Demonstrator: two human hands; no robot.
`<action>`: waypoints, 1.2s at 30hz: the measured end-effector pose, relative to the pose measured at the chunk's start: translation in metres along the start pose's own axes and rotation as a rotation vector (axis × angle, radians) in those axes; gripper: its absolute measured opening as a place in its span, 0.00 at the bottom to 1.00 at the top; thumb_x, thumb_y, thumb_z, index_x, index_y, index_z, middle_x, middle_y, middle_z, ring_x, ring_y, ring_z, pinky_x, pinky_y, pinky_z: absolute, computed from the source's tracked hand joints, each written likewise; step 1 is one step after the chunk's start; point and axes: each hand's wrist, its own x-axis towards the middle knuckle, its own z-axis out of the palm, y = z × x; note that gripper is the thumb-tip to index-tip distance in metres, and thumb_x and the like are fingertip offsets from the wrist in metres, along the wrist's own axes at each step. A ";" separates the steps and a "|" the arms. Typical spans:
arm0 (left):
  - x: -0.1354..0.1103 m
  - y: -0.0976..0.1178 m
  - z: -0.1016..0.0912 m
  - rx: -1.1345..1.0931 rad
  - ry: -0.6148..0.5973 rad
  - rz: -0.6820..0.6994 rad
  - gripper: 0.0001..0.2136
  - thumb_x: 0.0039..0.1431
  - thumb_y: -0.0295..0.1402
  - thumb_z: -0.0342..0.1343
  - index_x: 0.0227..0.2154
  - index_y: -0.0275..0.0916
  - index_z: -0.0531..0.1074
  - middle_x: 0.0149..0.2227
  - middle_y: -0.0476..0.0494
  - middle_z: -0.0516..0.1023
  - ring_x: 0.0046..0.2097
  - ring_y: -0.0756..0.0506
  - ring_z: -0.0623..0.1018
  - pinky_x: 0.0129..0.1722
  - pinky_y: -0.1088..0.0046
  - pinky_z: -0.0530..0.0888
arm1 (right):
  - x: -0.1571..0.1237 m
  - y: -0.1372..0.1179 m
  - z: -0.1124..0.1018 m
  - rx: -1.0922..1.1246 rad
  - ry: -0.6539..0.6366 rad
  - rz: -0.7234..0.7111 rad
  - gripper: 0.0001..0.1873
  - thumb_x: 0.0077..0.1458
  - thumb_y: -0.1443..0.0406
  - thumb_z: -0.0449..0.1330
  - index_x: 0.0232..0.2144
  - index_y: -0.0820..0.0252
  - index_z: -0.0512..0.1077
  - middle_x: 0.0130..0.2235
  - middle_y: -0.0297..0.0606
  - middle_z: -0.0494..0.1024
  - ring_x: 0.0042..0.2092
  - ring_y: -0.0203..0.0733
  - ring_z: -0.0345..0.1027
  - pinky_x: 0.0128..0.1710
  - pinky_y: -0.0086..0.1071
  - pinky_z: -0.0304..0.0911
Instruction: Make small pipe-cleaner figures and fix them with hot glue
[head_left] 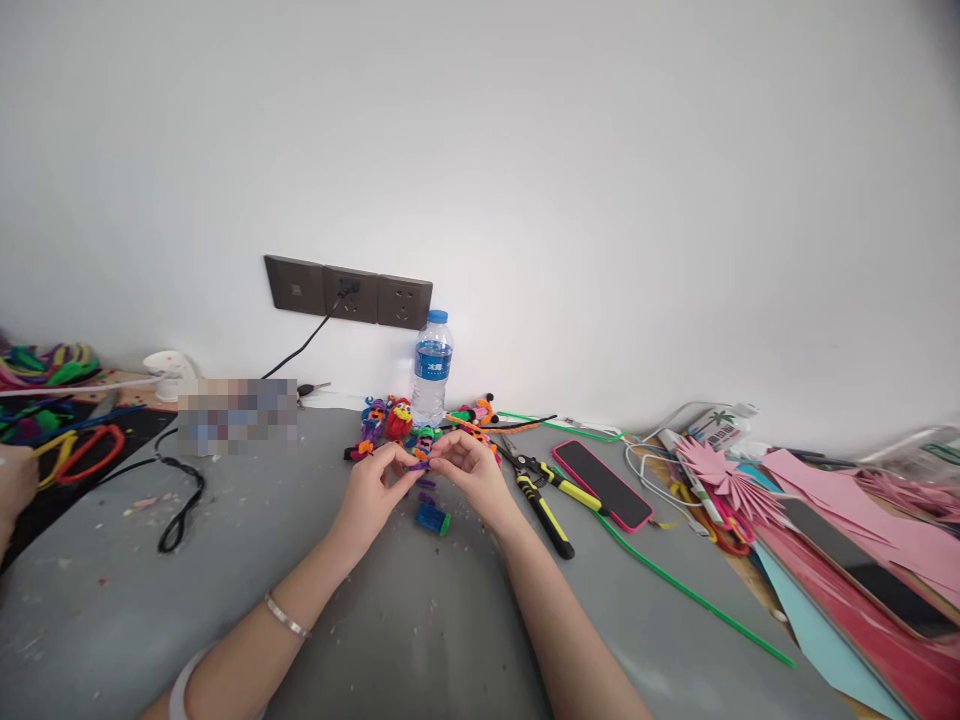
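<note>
My left hand (370,500) and my right hand (474,478) meet over the middle of the grey tabletop (420,620). Thumbs and forefingers of both are pinched on a short purple piece of pipe cleaner (418,466). Right behind the fingertips is a small green, blue and orange figure (426,440); whether the fingers touch it cannot be told. Several other colourful pipe-cleaner figures, among them a red one (399,418) and a purple one (372,420), stand beyond the hands. Below the fingers lie small purple scraps (426,487) and a blue cylinder with a green end (432,518).
A water bottle (432,365) stands against the wall. Right of my hands lie yellow-black pliers (545,510), a pink-cased phone (604,485) and a long green pipe cleaner (697,592). Coloured paper (847,510) covers the right side. At far left, another person's hand (16,485) is near orange-handled scissors (94,452).
</note>
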 end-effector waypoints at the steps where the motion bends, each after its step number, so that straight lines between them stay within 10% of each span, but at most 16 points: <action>1: 0.000 0.001 0.000 -0.007 -0.003 -0.007 0.05 0.55 0.35 0.58 0.28 0.39 0.71 0.28 0.50 0.75 0.25 0.51 0.70 0.22 0.78 0.63 | 0.000 0.000 0.000 -0.001 0.008 -0.007 0.14 0.45 0.59 0.69 0.31 0.57 0.69 0.32 0.34 0.73 0.36 0.39 0.68 0.38 0.33 0.66; 16: 0.000 0.007 0.000 -0.216 -0.026 -0.071 0.05 0.57 0.34 0.55 0.32 0.39 0.70 0.34 0.46 0.75 0.34 0.49 0.74 0.28 0.77 0.71 | -0.001 -0.005 0.000 -0.030 0.011 -0.073 0.12 0.48 0.60 0.66 0.34 0.56 0.69 0.33 0.33 0.69 0.36 0.38 0.66 0.37 0.31 0.63; 27: -0.001 0.003 0.001 0.000 -0.100 0.207 0.05 0.58 0.31 0.54 0.34 0.41 0.74 0.35 0.45 0.79 0.27 0.51 0.73 0.24 0.78 0.68 | 0.001 -0.002 0.000 -0.021 0.044 -0.058 0.14 0.48 0.59 0.66 0.35 0.56 0.69 0.30 0.32 0.68 0.30 0.35 0.62 0.27 0.28 0.59; 36: -0.004 0.002 0.001 0.079 -0.243 0.156 0.03 0.59 0.29 0.52 0.34 0.42 0.70 0.35 0.48 0.77 0.29 0.50 0.74 0.27 0.76 0.68 | 0.002 0.004 -0.002 -0.013 0.023 -0.034 0.15 0.47 0.59 0.67 0.36 0.57 0.69 0.29 0.31 0.68 0.29 0.34 0.62 0.26 0.27 0.59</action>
